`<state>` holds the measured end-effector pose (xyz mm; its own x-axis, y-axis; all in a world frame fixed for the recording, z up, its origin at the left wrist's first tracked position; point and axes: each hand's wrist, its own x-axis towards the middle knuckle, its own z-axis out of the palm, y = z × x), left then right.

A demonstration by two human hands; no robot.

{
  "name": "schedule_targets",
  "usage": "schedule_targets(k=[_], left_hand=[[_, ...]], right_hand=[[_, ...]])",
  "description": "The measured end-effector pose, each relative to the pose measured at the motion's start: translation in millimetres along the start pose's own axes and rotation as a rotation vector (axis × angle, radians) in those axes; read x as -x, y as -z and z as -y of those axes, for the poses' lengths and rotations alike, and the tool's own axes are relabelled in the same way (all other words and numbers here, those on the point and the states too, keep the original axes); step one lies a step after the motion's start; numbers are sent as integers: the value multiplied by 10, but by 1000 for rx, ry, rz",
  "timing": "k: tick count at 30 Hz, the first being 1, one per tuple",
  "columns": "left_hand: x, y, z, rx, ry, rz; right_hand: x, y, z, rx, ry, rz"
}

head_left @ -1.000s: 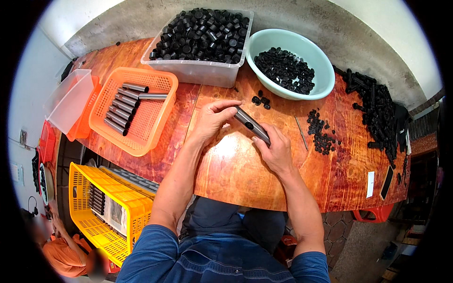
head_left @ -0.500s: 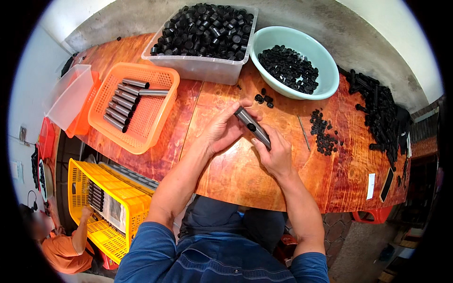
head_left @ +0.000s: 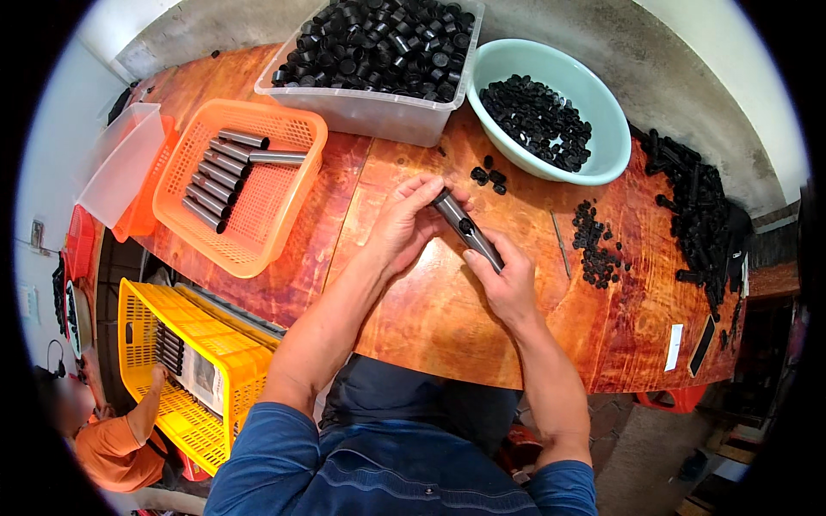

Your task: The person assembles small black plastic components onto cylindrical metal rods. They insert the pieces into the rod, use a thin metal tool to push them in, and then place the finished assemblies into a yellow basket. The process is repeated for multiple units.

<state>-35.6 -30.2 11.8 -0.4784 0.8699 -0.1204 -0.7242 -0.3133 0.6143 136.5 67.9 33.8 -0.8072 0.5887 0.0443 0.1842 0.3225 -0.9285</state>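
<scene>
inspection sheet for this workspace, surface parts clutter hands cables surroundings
Surface: reddish-brown wooden table, glossy
Job's things: dark tube with a round side hole, held slanting; similar tubes lie in the orange basket; black caps fill the clear bin; the pale green bowl holds small black pieces
Clutter: thin rod, scattered black bits, heap of black parts, white slip
Left hand: at the tube's far end
Right hand: grips its near end
Cables: thin dark loop, far left, too small to identify
Surroundings: yellow crate at left, co-worker's hand at it; wall behind
</scene>
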Motion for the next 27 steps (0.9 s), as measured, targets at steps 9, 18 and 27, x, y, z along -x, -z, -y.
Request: schedule_targets(k=[9,18,27], left_hand=[[4,-32,15,-160,-94,-76],[32,-77,-59,-144,-70,53],[17,-68,69,191,94,160]], right_hand=[[-7,-31,-131,120,232,-131],[14,33,-53,-85,21,-20],[-5,-88,-137,160,347,-130]])
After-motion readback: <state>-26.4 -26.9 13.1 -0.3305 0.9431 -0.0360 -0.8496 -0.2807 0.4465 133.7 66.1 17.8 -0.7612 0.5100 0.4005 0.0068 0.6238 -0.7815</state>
